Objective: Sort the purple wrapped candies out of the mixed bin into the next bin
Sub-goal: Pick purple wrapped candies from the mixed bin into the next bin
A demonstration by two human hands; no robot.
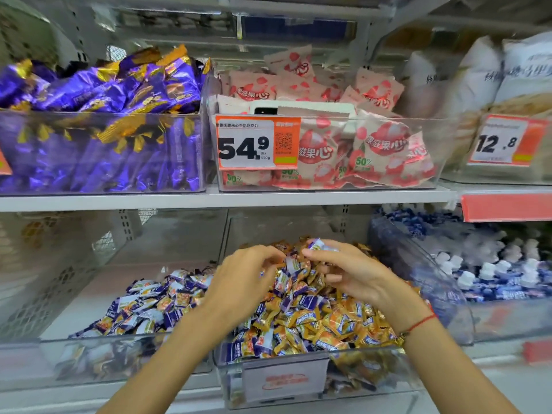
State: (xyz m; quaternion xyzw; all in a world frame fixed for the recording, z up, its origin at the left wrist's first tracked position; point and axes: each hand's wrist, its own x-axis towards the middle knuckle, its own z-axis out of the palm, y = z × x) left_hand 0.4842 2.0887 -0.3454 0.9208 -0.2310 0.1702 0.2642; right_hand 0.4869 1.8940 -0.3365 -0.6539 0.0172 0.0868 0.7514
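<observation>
Two clear bins are sitting side by side on the lower shelf. The left bin (125, 351) is holding a pile of purple wrapped candies (155, 300), too many to count. The mixed bin (298, 380) beside it is heaped with orange and purple candies. Two hands are hovering over it: the left hand (239, 282) with fingers curled downward, the right hand (352, 270) pinching one purple candy (321, 245).

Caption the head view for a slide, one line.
Both hands over the mixed candy bin: the right hand pinches a purple wrapped candy, the left hand reaches in beside it.
</observation>
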